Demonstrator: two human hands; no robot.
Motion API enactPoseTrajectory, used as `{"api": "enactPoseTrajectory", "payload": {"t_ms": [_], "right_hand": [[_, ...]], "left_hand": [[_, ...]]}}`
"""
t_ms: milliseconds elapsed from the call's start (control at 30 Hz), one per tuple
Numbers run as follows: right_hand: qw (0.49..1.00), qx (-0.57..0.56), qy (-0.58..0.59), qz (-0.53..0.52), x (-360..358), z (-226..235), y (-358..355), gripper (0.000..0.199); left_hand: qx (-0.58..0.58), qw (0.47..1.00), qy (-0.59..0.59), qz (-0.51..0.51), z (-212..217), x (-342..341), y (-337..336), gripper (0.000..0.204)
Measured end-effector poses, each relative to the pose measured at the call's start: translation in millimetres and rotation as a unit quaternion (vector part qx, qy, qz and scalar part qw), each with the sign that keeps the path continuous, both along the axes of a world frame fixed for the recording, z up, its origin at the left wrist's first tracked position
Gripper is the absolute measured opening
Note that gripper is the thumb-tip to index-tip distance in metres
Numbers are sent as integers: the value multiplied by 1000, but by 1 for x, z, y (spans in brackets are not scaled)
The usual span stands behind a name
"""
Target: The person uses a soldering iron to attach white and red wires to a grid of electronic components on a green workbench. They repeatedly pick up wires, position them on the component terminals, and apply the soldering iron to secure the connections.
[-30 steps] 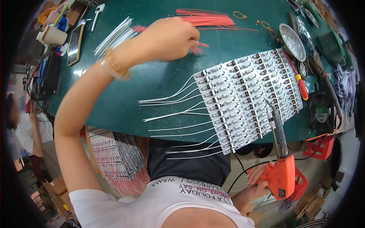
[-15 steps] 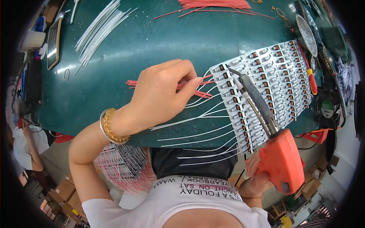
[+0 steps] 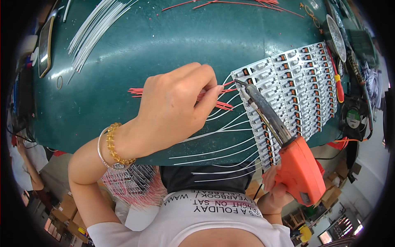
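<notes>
My left hand (image 3: pixel 179 103) is closed in a pinch around a bundle of thin red wires (image 3: pixel 135 92). One red wire reaches from its fingertips to the left edge of a panel of small circuit boards (image 3: pixel 284 86). In my right hand (image 3: pixel 276 190) is an orange soldering gun (image 3: pixel 302 171), gripped by its handle. Its dark tip lies at the panel's upper left edge, by the end of that red wire; whether they touch, I cannot tell. Several white wires (image 3: pixel 214 153) trail leftward from the same edge.
Loose white wires (image 3: pixel 96 31) and a phone (image 3: pixel 46 47) lie at the left of the green table (image 3: pixel 123 61). More red wires (image 3: pixel 247 3) are at the far edge. On the right are a red-and-yellow screwdriver (image 3: pixel 339 88), a metal dish (image 3: pixel 336 38) and a black fan (image 3: pixel 354 117).
The soldering gun's tip has moved left from over the panel to its edge, beside the red wire's end. My left hand keeps the red wires and has brought one closer to the panel.
</notes>
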State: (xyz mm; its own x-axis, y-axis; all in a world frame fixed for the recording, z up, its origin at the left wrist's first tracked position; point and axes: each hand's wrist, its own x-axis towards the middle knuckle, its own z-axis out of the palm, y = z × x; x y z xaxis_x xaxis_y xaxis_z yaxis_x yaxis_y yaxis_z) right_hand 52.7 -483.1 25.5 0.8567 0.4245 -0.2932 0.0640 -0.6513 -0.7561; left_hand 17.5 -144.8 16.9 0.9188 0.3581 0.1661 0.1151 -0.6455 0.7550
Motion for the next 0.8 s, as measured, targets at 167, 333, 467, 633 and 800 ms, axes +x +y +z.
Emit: {"api": "enactPoseTrajectory", "payload": {"t_ms": [167,333,467,633,800], "right_hand": [[993,-64,-72,67,2,-3,-7,26],[968,249,-25,-9,3,-5,23,55],[951,310,-8,-15,2,1,43,79],[965,250,-68,37,6,-8,25,89],[932,361,-21,16,5,-13,27,86]], "left_hand": [[3,1000,-3,5,0,-1,-1,13],[4,1000,-1,0,1,1,-3,12],[0,1000,-6,-1,0,0,-2,12],[-7,1000,-15,2,-1,0,-2,9],[-6,998,-64,9,2,1,-1,7]]}}
